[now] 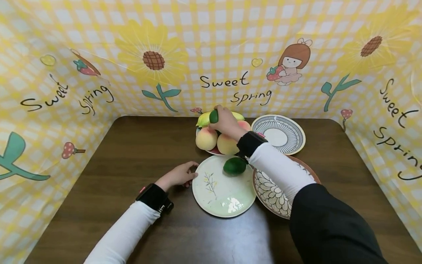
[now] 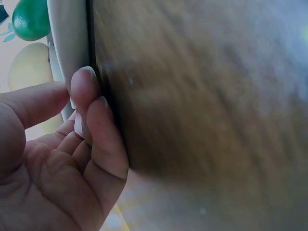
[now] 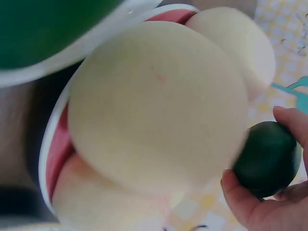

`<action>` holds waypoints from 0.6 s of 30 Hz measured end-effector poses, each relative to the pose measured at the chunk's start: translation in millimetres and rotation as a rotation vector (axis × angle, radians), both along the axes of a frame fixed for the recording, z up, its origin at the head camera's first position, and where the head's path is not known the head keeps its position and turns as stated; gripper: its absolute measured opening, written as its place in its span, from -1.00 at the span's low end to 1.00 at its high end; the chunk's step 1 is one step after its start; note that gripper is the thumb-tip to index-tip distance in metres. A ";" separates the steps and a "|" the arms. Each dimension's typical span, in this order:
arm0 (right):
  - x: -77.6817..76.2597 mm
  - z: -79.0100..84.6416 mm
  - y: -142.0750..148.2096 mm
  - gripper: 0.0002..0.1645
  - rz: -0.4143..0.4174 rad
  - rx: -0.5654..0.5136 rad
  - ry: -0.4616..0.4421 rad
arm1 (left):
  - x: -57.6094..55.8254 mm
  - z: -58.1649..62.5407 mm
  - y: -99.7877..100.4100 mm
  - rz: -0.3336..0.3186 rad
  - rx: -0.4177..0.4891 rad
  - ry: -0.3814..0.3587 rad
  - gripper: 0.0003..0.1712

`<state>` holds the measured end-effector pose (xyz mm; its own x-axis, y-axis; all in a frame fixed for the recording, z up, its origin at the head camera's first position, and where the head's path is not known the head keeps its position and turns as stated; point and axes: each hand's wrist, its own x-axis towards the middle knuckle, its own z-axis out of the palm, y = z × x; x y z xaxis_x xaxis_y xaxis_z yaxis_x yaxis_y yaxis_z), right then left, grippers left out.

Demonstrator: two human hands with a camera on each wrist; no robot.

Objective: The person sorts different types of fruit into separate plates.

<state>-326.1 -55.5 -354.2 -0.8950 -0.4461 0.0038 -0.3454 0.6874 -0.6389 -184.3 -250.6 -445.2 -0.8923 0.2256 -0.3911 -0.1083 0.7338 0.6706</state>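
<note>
My right hand holds a dark green avocado over the back of a fruit dish with a red inside and white rim. In the right wrist view, thumb and fingers pinch that avocado beside the large pale peaches. Yellow bananas lie at the back of the dish, partly hidden by the hand. My left hand grips the left rim of a pale green plate, fingers curled at its edge in the left wrist view. Another avocado lies on this plate.
Right of the pale plate is a brown-rimmed plate with a petal pattern, partly covered by my right sleeve. A white plate with dark radial lines stands behind it. A yellow checked cloth hangs around the brown table.
</note>
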 end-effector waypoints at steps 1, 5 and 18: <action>2.7 2.2 3.3 -0.13 0.022 -0.010 0.014 | -0.6 0.7 -0.5 0.000 -0.004 0.001 -0.51; 20.6 8.2 17.6 -0.15 0.140 0.000 0.103 | -3.4 3.3 -2.8 0.004 -0.023 0.002 -0.51; 109.7 -21.1 66.8 -0.18 0.615 0.234 0.399 | -3.2 3.1 2.4 0.007 -0.007 -0.007 -0.52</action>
<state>-216.4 11.3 -375.3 -0.4360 -0.8921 0.1185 -0.8831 0.3988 -0.2473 -187.5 -248.2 -442.2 -0.8912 0.2161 -0.3988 -0.1184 0.7379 0.6644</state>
